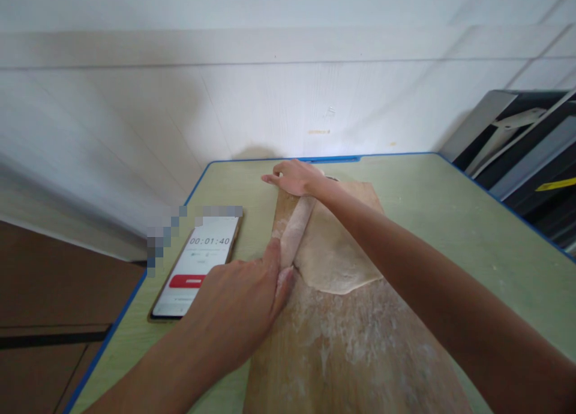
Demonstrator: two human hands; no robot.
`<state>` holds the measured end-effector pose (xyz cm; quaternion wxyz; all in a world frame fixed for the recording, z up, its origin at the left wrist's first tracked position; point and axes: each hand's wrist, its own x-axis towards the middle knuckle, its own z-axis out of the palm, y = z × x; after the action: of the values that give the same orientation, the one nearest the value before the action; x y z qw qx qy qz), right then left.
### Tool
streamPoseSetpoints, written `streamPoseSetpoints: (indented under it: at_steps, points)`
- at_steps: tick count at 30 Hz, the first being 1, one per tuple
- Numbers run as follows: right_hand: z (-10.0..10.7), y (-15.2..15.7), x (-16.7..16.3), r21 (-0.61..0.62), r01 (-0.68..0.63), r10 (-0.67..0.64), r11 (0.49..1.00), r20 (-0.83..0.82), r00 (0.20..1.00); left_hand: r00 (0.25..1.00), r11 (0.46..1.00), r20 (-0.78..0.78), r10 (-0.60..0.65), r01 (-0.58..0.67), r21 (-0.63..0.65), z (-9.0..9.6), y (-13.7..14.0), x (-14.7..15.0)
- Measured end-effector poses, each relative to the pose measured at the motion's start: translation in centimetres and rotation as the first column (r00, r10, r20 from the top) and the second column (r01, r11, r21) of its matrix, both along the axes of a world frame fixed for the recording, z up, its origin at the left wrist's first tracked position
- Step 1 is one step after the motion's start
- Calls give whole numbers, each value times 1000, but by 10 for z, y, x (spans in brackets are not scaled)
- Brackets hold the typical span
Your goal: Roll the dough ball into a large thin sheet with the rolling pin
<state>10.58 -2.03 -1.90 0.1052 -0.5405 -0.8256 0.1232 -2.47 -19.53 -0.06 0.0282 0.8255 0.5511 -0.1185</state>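
- Left hand [245,291]: thumb and fingers closed around the near end of a floury pale roll [297,225].
- Right hand [297,177]: laid over the roll's far end, thumb side out to the left. Can't tell from here if it grips or just presses.
- Roll lies lengthwise along the left edge of the dough sheet [335,261], touching it. Bare pin or dough-wrapped, can't tell.
- Sheet is flat on the far half of the wooden board [342,360]; flour smears on the near half.
- In the way: right forearm crosses over sheet and board, hiding part of the sheet. Small dark bit behind the wrist, mostly hidden.
- Phone [202,255] face up left of the board, 00:01:40 on screen, red button below; left hand overlaps its lower right part from my view. Brownish case edge shows.
- All on a pale green table [450,210], blue rim.
- White wall [261,108] behind the table's far edge.
- Right of table: dark panels [477,126], yellow strip [555,185] among them.
- Brown floor [45,282] lower left.
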Motion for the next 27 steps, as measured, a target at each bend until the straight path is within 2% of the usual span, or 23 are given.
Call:
streamPoseSetpoints:
  at_steps: [7, 11, 15, 22, 25, 27]
  points:
    - [0, 11, -14, 22, -20, 19, 1000, 17, 1000, 999, 1000, 45, 12, -13, 21, -3, 1, -2]
    - [0, 15, -23, 63, -74, 68, 995, 93, 993, 999, 999, 47, 20, -21, 34, -4, 1, -5]
    - [0, 9, -18, 66, -94, 84, 993, 138, 987, 999, 997, 14, 41, -42, 69, -6, 1, -7]
    - [-2, -31, 30, 65, 7, -20, 998, 197, 980, 998, 971, -60, 9, 6, 238, -15, -2, 1]
    - [-6, -60, 53, 102, 8, -28, 995, 200, 979, 997, 957, -71, -40, 59, 285, -19, -11, 7]
    - [-9, -79, 67, 184, 8, -40, 983, 170, 985, 995, 948, -72, -74, 93, 305, -19, -17, 9]
